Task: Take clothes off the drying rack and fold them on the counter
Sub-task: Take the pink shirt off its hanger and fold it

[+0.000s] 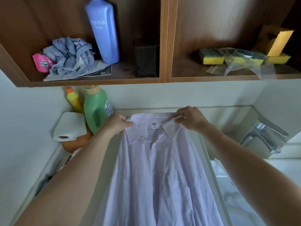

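Observation:
A pale lilac collared shirt (156,173) lies face up along the light counter (104,157), collar at the far end near the wall, buttons down the middle. My left hand (118,123) pinches the shirt's left shoulder beside the collar. My right hand (190,118) pinches the right shoulder at the collar's other side. Both arms reach forward along the shirt's sides. The shirt's lower part runs out of the frame at the bottom. No drying rack is in view.
A green bottle (96,110), a yellow bottle (73,99) and a paper towel roll (70,127) stand left of the collar. A chrome tap (263,137) and sink are on the right. A wooden shelf (97,81) overhead holds a blue bottle, rags and sponges.

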